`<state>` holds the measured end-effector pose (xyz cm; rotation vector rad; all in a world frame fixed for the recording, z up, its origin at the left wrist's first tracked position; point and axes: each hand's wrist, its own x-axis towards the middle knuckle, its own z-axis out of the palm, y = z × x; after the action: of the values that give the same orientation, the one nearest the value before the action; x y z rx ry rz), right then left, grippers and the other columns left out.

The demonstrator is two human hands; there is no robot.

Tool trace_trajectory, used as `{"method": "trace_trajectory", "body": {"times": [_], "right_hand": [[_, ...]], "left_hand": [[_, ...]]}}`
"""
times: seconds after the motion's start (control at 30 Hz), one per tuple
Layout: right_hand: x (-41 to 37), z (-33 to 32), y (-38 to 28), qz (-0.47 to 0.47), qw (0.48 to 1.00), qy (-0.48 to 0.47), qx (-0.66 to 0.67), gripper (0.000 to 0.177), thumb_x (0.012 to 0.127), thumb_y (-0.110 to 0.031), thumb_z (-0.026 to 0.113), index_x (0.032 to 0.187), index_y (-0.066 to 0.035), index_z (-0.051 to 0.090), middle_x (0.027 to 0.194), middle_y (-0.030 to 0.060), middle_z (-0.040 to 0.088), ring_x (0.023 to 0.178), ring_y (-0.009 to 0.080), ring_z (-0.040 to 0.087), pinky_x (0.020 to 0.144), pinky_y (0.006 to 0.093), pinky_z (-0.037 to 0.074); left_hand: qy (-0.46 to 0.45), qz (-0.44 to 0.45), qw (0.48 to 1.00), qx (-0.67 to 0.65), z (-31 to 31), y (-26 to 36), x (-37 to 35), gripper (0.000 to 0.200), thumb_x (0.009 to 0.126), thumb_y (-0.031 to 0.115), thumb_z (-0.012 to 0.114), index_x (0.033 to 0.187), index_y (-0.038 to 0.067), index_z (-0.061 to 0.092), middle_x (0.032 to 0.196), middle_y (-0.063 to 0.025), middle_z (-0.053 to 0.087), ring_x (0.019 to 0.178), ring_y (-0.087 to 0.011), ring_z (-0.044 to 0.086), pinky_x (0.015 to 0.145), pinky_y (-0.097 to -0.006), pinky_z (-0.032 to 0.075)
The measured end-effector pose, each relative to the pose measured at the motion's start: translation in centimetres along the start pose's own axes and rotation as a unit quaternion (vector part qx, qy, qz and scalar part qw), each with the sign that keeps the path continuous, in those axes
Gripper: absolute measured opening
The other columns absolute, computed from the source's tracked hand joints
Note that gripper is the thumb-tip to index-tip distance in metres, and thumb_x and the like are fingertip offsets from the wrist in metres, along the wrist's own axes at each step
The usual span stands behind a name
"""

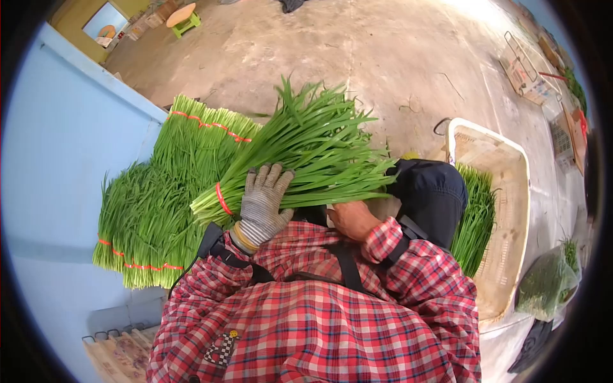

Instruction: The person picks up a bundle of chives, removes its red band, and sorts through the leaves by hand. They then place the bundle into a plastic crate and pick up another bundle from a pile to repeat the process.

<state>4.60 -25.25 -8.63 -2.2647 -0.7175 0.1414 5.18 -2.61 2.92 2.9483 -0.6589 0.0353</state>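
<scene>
A bunch of garlic chives (300, 150) with long green leaves lies across my lap, a red band (223, 198) round its pale stem end. My left hand (262, 201), in a striped grey glove, lies on top of the bunch near the band, fingers stretched out over the leaves. Under the leaf side is my bare right hand (353, 219); its fingers are hidden beneath the leaves, so its grip does not show. Left of the bunch, more banded chives (150, 191) are piled in rows, with red bands (211, 123) near their stem ends.
At my right stands a pale plastic crate (511, 210) with loose chives (474, 214) along its near side. Beyond it sits a clear bag (543, 287) of greens. A blue wall (70, 153) borders the left. Farther off are a small green-legged stool (184, 19) and a wire-handled cart (523, 73).
</scene>
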Motion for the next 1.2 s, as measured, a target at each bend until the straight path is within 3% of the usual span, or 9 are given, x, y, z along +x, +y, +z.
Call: {"method": "trace_trajectory", "body": {"times": [0.07,0.47,0.57,0.67,0.83,0.93,1.0,1.1,1.2], "right_hand": [[-1.8,-2.9,-2.3,0.11,0.988,-0.106,-0.026,0.057,0.085,-0.014,0.058,0.138,-0.008,0.04,0.131,0.0312,0.046,0.119,0.0468,0.046,0.101,0.0464,0.041],[-3.7,-7.0,-7.9,-0.004,0.994,-0.073,0.077,0.033,0.084,-0.009,0.059,0.117,-0.004,0.058,0.108,0.02,0.063,0.096,0.0394,0.061,0.084,0.0462,0.05],[-1.1,-6.1,-10.4,-0.138,0.99,0.006,0.041,0.04,0.081,-0.007,0.061,0.12,-0.006,0.055,0.118,0.019,0.056,0.108,0.0383,0.055,0.088,0.0461,0.048],[2.5,-4.3,-9.4,-0.18,0.977,0.083,-0.076,0.046,0.079,-0.007,0.063,0.124,-0.007,0.052,0.128,0.0165,0.048,0.12,0.037,0.047,0.092,0.0459,0.045],[4.8,-3.1,-6.9,-0.142,0.981,0.093,-0.099,0.049,0.078,-0.008,0.064,0.125,-0.007,0.05,0.129,0.0139,0.047,0.125,0.0352,0.043,0.094,0.0452,0.043],[3.3,-3.0,-6.8,-0.113,0.986,0.06,-0.109,0.05,0.079,-0.009,0.063,0.127,-0.007,0.05,0.133,0.0137,0.046,0.126,0.0341,0.043,0.093,0.0451,0.044],[2.4,-1.6,-6.4,-0.105,0.984,0.039,-0.14,0.049,0.08,-0.008,0.061,0.127,-0.007,0.05,0.135,0.0138,0.046,0.126,0.0342,0.043,0.093,0.0457,0.045],[0.9,-0.2,-6.4,-0.072,0.981,0.023,-0.178,0.047,0.081,-0.009,0.056,0.128,-0.006,0.049,0.139,0.0133,0.044,0.128,0.0343,0.043,0.091,0.0483,0.046],[0.7,-1.4,-7.5,-0.062,0.98,0.02,-0.188,0.049,0.08,-0.011,0.057,0.128,-0.006,0.048,0.139,0.0117,0.043,0.124,0.033,0.045,0.086,0.0463,0.048]], "left_hand": [[0.016,0.003,1.0,-0.001,0.8,0.1,-0.5,0.073,0.067,0.026,0.073,0.132,0.006,0.047,0.137,-0.02,0.044,0.129,-0.0404,0.038,0.111,-0.0558,0.023],[0.059,0.014,0.998,-0.011,1.0,1.1,-1.2,0.07,0.068,0.025,0.074,0.13,0.004,0.048,0.134,-0.023,0.043,0.128,-0.0429,0.037,0.112,-0.0581,0.02],[0.09,0.041,0.993,-0.07,0.6,0.5,-1.7,0.07,0.069,0.024,0.075,0.13,0.003,0.048,0.135,-0.0223,0.044,0.128,-0.0411,0.041,0.112,-0.0532,0.025],[0.13,-0.01,0.855,-0.501,-0.1,-1.5,-1.6,0.049,0.078,0.002,0.061,0.126,0.001,0.053,0.124,-0.0173,0.058,0.116,-0.0275,0.057,0.099,-0.0356,0.044],[0.196,-0.117,0.857,-0.462,-6.5,-10.3,0.2,0.037,0.083,-0.002,0.055,0.12,-0.003,0.058,0.116,-0.0148,0.063,0.114,-0.0232,0.057,0.096,-0.0314,0.046],[0.084,-0.154,0.912,-0.371,-5.4,-13.6,2.5,0.049,0.084,0.017,0.064,0.127,-0.004,0.053,0.122,-0.0192,0.06,0.117,-0.0274,0.056,0.1,-0.0332,0.044],[-0.119,-0.168,0.95,-0.235,-3.4,-13.7,4.5,0.078,0.081,0.048,0.067,0.135,-0.004,0.046,0.13,-0.0241,0.055,0.122,-0.0322,0.053,0.103,-0.0361,0.041],[-0.163,-0.126,0.956,-0.207,-1.7,-11.2,6.4,0.086,0.082,0.058,0.063,0.139,-0.003,0.042,0.133,-0.0234,0.053,0.121,-0.0333,0.053,0.103,-0.0359,0.041],[-0.155,-0.105,0.95,-0.25,0.7,-10.1,8.4,0.076,0.08,0.046,0.07,0.133,-0.004,0.047,0.124,-0.0224,0.059,0.113,-0.0278,0.058,0.098,-0.0347,0.044]]}}
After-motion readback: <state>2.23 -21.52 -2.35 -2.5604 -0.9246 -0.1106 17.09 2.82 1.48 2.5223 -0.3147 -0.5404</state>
